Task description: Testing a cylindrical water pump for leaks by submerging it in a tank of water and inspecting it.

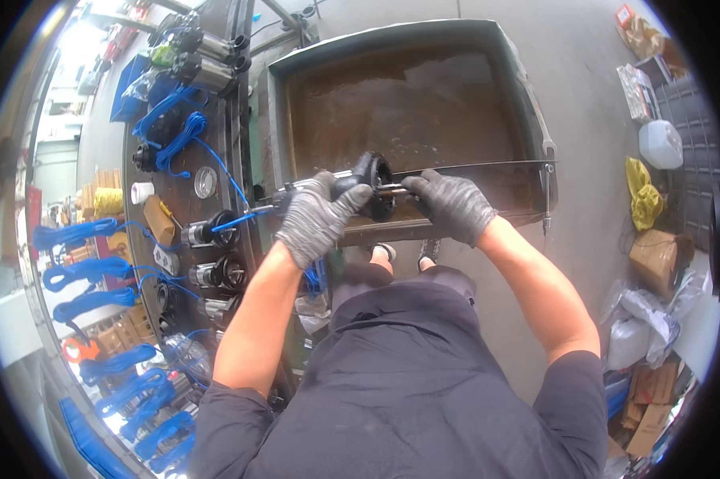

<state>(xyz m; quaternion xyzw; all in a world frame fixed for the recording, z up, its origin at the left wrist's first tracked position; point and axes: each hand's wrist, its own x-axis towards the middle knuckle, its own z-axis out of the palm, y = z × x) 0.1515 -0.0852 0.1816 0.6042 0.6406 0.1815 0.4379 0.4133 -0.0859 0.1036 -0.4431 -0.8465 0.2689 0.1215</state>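
Observation:
A submersible-type pump [373, 169] with a metal body and a black round end lies level over the near side of a water tank [388, 231]. Around its body wraps my left hand [316, 219], in a grey glove, thumb along the black part. My right hand [453, 206], gloved too, is closed at the pump's right end, its fingertips pinching a short metal rod [393, 191] that sticks out of the black end. My palm hides how the rod is held. Blue cable [244, 219] runs from the pump's left side toward the bench.
Several similar pumps [216, 274] and coiled blue cables [88, 271] line the bench on the left. A thin bar [487, 164] crosses the brown, water-filled tank. To the right stand a white jerrycan [660, 144], a yellow bag [644, 191] and cardboard boxes [655, 259].

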